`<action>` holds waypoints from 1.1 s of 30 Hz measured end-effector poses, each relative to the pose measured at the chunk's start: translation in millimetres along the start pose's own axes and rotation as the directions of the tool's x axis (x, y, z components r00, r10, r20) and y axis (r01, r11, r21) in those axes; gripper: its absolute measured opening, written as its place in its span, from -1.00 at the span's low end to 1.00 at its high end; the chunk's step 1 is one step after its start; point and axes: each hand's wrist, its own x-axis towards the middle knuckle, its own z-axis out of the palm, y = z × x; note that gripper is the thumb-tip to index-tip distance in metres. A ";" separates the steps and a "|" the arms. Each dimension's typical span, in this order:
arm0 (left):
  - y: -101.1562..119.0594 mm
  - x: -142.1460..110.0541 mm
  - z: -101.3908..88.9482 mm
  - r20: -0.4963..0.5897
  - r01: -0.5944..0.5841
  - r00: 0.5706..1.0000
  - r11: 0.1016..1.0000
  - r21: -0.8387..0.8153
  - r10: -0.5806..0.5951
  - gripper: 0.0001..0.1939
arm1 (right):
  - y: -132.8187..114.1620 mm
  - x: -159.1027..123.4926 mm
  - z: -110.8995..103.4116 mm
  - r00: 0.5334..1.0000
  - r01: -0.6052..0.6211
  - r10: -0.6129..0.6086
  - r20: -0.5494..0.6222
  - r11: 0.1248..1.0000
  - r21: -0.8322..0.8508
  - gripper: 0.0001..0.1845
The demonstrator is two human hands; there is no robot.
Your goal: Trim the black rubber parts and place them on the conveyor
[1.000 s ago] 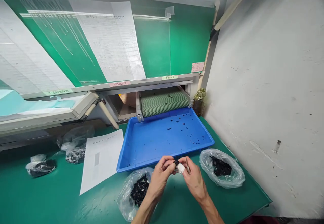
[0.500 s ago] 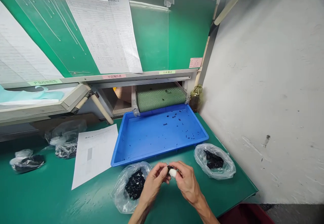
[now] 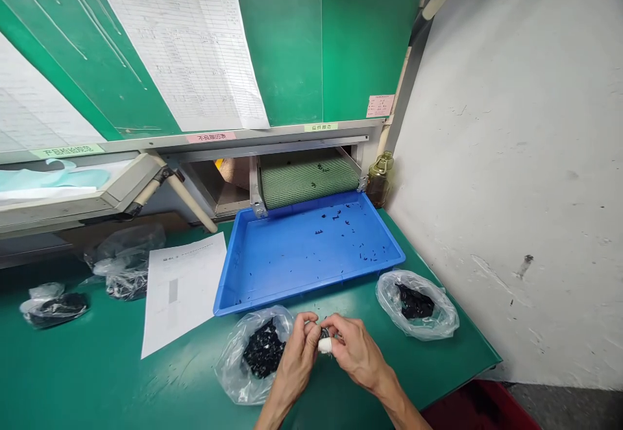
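My left hand (image 3: 296,357) and my right hand (image 3: 354,351) meet over the green table (image 3: 97,378), just in front of the blue tray (image 3: 272,300). Both pinch a small black part (image 3: 324,333) between their fingertips. One fingertip of my right hand wears a white wrap (image 3: 325,345). Directly left of my left hand lies an open clear bag of black parts (image 3: 257,352). A second bag of black parts (image 3: 417,303) sits to the right of my right hand.
The blue tray holds scattered black bits below a green conveyor belt (image 3: 306,180). A paper sheet (image 3: 182,287) lies left of the tray, with two more bags (image 3: 124,264) (image 3: 51,303) farther left. An oil bottle (image 3: 379,180) stands by the white wall. The table edge runs at right.
Both hands have stayed together on the small part and shifted slightly nearer and lower. The camera view has tilted down a little.
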 end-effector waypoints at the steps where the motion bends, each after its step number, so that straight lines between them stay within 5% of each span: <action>1: 1.7 0.2 -1.8 0.012 -0.009 1.000 1.000 0.024 0.009 -0.74 | 0.7 0.7 1.8 1.000 -0.005 0.006 -0.010 1.000 0.016 -0.61; 8: 13.8 7.5 -2.6 0.118 -0.052 0.992 0.995 0.090 0.042 -0.76 | 11.1 6.8 9.3 0.990 -0.007 0.025 -0.139 0.991 0.134 -0.77; 12: 6.9 19.2 8.0 0.085 -0.011 0.996 1.000 0.009 0.011 -0.73 | 24.4 15.7 9.6 0.984 -0.059 0.075 -0.164 0.994 0.097 -0.76; 21: -11.4 26.7 9.3 -0.017 0.040 0.999 0.999 -0.015 -0.040 -0.74 | 61.5 3.1 -11.0 0.984 -0.112 0.113 -0.138 0.994 0.011 -0.46; 29: -13.1 24.1 22.9 -0.016 0.008 1.000 1.000 0.015 -0.008 -0.77 | 42.2 1.8 -3.4 0.982 -0.148 0.159 -0.105 0.983 0.104 -0.70; 33: -15.7 23.7 31.9 0.033 0.029 0.999 1.000 -0.003 -0.029 -0.75 | 43.0 -11.3 -19.8 0.962 -0.173 0.186 -0.200 0.982 0.080 -0.67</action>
